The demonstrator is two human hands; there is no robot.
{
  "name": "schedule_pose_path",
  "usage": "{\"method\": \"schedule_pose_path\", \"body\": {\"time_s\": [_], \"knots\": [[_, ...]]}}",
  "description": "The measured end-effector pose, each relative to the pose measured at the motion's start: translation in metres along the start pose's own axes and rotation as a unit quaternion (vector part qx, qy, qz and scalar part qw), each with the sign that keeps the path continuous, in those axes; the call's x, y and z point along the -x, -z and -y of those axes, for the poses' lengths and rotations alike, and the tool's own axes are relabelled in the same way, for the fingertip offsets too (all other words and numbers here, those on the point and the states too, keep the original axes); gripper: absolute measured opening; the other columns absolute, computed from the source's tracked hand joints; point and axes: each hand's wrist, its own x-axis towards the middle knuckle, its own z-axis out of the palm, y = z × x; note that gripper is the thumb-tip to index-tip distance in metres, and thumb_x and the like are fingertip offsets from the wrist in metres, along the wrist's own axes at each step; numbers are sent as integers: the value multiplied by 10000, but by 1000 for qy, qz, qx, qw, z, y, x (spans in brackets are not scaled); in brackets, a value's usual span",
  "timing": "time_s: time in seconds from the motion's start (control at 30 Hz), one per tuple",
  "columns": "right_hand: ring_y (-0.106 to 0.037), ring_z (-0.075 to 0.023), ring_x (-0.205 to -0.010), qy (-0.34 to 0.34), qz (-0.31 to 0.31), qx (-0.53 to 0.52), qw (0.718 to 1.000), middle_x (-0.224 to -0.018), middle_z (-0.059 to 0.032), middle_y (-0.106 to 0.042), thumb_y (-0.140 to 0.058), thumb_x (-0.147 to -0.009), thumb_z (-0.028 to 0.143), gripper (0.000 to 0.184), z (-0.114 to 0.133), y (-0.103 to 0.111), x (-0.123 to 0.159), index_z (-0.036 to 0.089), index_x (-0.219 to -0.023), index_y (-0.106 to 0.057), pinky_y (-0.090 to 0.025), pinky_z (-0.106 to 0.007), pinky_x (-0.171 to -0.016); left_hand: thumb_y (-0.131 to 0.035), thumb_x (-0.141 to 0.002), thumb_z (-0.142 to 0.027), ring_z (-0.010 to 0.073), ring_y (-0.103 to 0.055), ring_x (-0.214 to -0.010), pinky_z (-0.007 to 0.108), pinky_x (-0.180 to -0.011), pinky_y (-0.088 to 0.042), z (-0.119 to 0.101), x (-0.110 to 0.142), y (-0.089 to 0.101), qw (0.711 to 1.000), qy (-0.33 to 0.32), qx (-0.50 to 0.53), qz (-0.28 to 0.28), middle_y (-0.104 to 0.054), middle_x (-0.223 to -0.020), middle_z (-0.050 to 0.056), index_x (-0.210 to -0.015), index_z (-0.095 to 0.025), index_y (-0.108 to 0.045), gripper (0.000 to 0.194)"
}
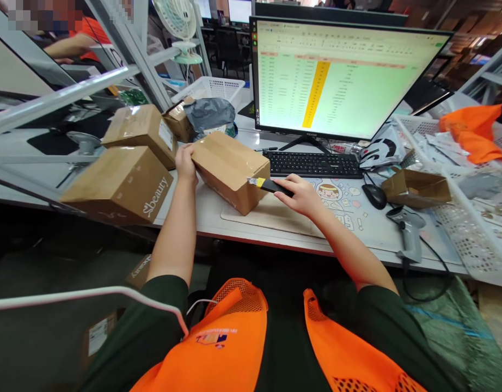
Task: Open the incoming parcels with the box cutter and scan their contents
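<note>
A taped brown cardboard box (228,166) lies tilted on the desk in front of me. My left hand (185,162) grips its left end, fingers curled over the edge. My right hand (302,195) is closed round a black utility knife (269,185) with a yellow tip. The tip touches the box's right end, near the tape seam. The box rests partly on a tan mat (275,218).
Two more cardboard boxes (120,182) (140,130) stand at the left, with a grey bag (208,113) and white basket (214,87) behind. A monitor (341,76), keyboard (312,163), mouse (373,195), barcode scanner (406,228) and small open box (416,188) lie to the right. Another person sits far left.
</note>
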Motion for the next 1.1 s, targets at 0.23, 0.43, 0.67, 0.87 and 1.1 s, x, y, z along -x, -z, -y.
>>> {"method": "schedule_pose_path", "body": {"time_s": [0.23,0.43,0.67,0.87,1.1], "knots": [[-695,-207,-878,80,-27,53,995,-1041,-117,-741,-586,-1064,502,445,31,10,48,204,-1343,-763,-570,-315,-735,-539,-778,-301,246,-645,-1062,341,-960,-544,-17,26,-31,992,47,26,114,-715,-1069,98,-938,-186,-638,220],[-692,-201,-832,85,-63,63,992,-1001,-115,-744,-613,-1060,457,398,55,25,88,187,-1300,-778,-558,-313,-694,-539,-939,-490,314,-539,-1407,477,-1247,-391,-46,86,3,985,-59,-99,128,-641,-1412,156,-1245,-170,-638,454],[-699,-221,-875,26,-55,84,995,-1032,-120,-746,-628,-1046,467,387,71,32,97,222,-1307,-776,-581,-335,-737,-634,-885,-718,387,-510,-1498,632,-1281,-322,-106,204,40,861,-364,-189,303,-616,-1528,121,-1430,-294,-625,691],[-693,-214,-859,22,-58,141,988,-1028,-111,-748,-648,-1043,456,378,81,41,96,245,-1329,-775,-563,-324,-720,-590,-935,-490,370,-659,-1345,619,-1229,-401,-96,218,29,834,-439,-221,250,-738,-1363,116,-1339,-243,-737,496],[-706,-233,-900,-50,-90,154,983,-1052,-110,-748,-655,-1019,526,411,31,66,102,250,-1281,-810,-581,-351,-794,-628,-940,-447,369,-690,-1295,608,-1174,-451,-103,225,26,827,-456,-218,247,-749,-1341,101,-1319,-258,-760,443]]}}
